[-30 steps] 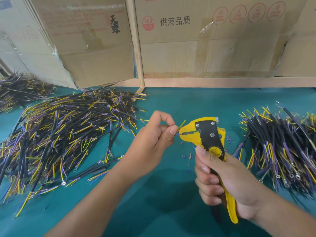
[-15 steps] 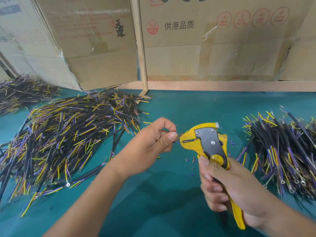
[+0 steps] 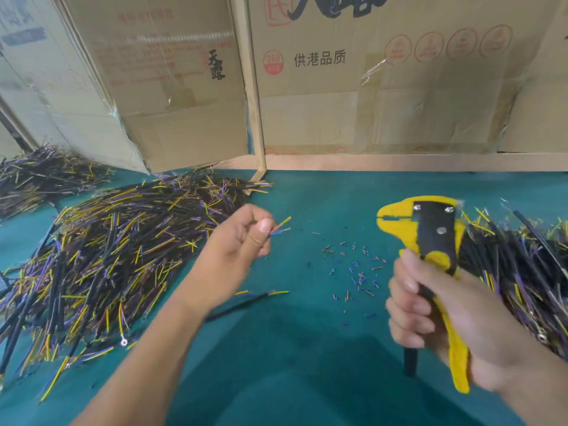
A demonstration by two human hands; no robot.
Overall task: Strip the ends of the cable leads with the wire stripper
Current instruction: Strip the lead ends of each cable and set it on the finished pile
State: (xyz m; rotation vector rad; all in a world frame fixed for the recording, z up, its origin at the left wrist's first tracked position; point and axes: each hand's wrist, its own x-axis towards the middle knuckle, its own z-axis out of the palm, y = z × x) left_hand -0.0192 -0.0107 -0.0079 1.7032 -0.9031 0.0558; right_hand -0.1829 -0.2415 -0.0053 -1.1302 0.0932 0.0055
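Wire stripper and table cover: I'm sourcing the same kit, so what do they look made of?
The wire stripper looks like matte yellow moulded plastic with a black plate, likely metal, fixed by shiny screws. The table cover looks like teal rubber or vinyl matting, smooth and dull; which one can't be told.

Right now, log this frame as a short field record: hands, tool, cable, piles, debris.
left hand: pinches cable leads, tips pointing right
right hand: grips wire stripper by its handles
tool-to-lead contact: none, a gap separates them
left pile: cables on the mat, beside the left arm
right pile: cables behind the right hand
debris: insulation bits on the green mat between the hands
backdrop: cardboard boxes
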